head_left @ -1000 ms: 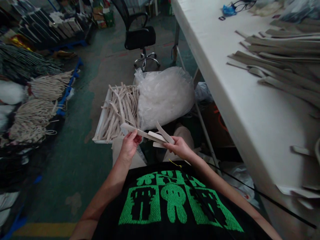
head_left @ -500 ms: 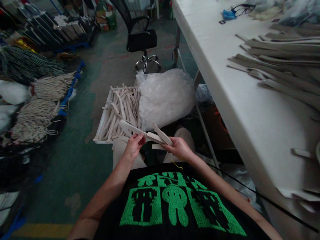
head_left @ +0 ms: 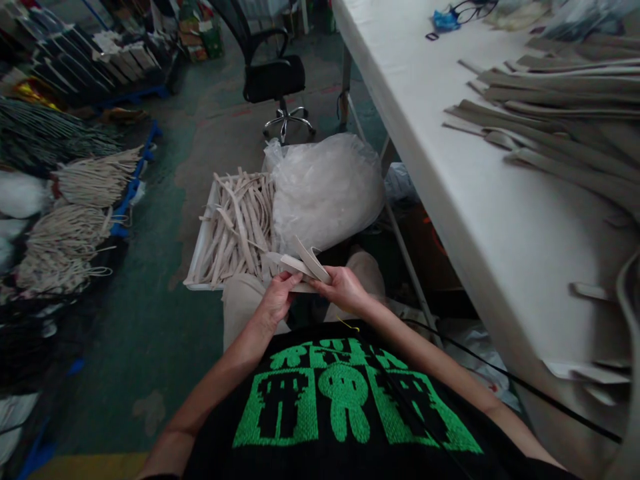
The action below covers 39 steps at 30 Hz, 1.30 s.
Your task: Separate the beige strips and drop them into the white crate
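Observation:
Pale beige strips are held between my two hands, above my lap. My left hand pinches them at the left, thumb on top. Wrapped round their right part is my right hand, with one strip bent up in a curl above its fingers. The fingertips of both hands are nearly together. How many strips each hand grips, and how they join, I cannot make out. Just beyond my left hand stands a white tray heaped with loose beige strips.
A big clear plastic bag with whitish contents sits beside the tray. The white table runs along my right, bearing grey-beige strips and glasses. An office chair stands ahead. Bundled cords lie on the left.
My hands have come closer together, the left moving right towards the right hand. The strip ends that stuck out left have drawn in, and one strip now curls more. The view has shifted slightly.

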Each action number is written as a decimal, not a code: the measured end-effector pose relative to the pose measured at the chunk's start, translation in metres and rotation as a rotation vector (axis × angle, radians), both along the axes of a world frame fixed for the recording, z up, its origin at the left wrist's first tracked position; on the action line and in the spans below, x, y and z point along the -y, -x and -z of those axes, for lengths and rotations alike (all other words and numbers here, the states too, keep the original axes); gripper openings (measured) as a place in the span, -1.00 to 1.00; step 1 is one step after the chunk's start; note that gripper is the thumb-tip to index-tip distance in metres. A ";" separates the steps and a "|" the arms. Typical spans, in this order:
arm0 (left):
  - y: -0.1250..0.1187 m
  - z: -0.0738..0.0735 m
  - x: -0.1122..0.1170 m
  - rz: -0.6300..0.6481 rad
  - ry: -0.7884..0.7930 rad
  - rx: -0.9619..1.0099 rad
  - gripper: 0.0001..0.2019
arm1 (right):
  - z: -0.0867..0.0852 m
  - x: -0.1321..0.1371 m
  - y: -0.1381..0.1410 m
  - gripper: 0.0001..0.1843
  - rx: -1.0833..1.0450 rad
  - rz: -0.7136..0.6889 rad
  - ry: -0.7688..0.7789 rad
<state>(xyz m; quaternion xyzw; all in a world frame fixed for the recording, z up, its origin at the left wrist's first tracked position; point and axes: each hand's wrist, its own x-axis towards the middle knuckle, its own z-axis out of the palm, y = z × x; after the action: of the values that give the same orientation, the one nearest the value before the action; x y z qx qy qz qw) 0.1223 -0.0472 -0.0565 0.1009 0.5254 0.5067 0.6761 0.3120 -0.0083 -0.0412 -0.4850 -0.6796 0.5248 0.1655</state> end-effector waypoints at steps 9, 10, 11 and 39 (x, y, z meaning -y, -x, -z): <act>0.022 0.014 0.002 -0.054 0.086 0.023 -0.75 | 0.003 0.003 -0.013 -0.78 -0.039 -0.020 0.097; 0.019 0.014 0.003 -0.010 0.088 0.050 -0.75 | 0.002 0.004 -0.010 -0.78 -0.028 -0.025 0.080; 0.014 0.015 0.004 0.031 0.085 0.074 -0.74 | 0.001 0.005 -0.006 -0.79 -0.015 -0.025 0.059; 0.034 -0.011 -0.009 -0.261 0.109 -0.013 -0.81 | 0.009 -0.006 -0.063 -0.41 -0.538 0.189 0.408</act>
<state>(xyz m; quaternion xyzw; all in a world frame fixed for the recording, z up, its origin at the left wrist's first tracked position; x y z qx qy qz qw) 0.0886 -0.0378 -0.0453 -0.0016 0.5652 0.5603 0.6055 0.3749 -0.0023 -0.0499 -0.4132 -0.4450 0.7412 0.2862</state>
